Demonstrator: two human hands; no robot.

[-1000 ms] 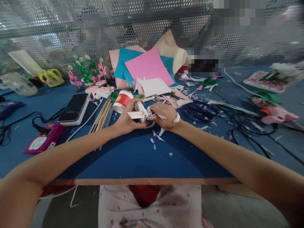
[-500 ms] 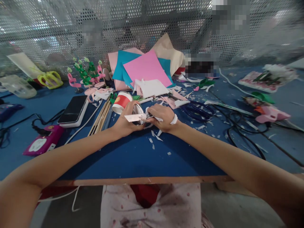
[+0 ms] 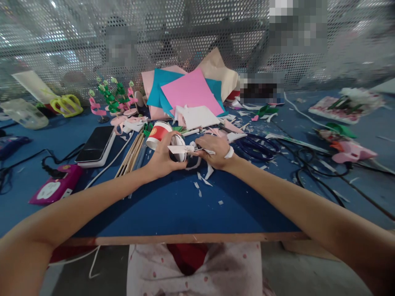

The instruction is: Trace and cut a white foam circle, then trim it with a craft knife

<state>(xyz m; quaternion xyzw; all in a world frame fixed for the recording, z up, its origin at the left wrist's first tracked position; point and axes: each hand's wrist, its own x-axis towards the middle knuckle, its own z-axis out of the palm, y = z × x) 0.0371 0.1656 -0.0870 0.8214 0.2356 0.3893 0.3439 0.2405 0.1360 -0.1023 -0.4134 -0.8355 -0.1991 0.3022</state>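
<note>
My left hand [image 3: 159,160] is curled around a round, white-rimmed object [image 3: 179,158] with a dark inside; its exact kind is unclear. A flat white strip [image 3: 179,149] crosses in front of that object and reaches toward my right hand [image 3: 213,150]. The fingers of my right hand are closed on the crumpled end of the strip, and part of this grip is hidden. Another bit of white paper [image 3: 229,152] clings near my right wrist. Behind my left fingers, a red and white paper cup [image 3: 158,135] leans on the table.
Bamboo sticks [image 3: 128,158] lie left of my hands, near a black-topped device [image 3: 95,144] and a purple power socket [image 3: 55,185]. Coloured sheets [image 3: 191,92] and paper scraps [image 3: 200,117] are piled behind. Dark blue cable [image 3: 257,146] coils at right. Small pipe-cleaner plants [image 3: 114,96] stand back left.
The white strip has shifted slightly up and right and lies more level between my hands. Both hands keep their grip and stay in nearly the same place.
</note>
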